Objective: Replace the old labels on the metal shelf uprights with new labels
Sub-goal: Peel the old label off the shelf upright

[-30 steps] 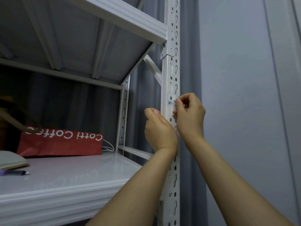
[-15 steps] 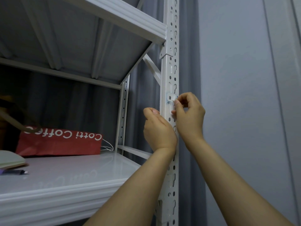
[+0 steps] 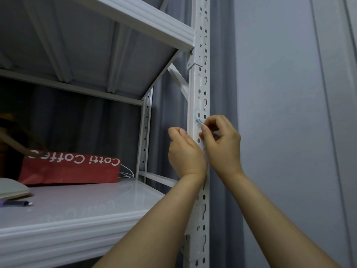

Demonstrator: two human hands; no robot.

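A white perforated metal upright runs top to bottom through the middle of the view. A small white label with blue marks is stuck on it at hand height. My right hand is on the upright's right side, its curled thumb and forefinger pinching the label's lower edge. My left hand grips the upright from the left, just below the label, thumb tip against the metal. The label's lower part is hidden behind my fingers.
A white shelf board lies at lower left with a red Cotti Coffee paper bag, a notebook and a pen. Another shelf hangs overhead. Grey curtain and wall stand to the right.
Both hands have stayed at the label. My right hand's fingers shifted slightly at the label's lower edge. The view drifted a little.
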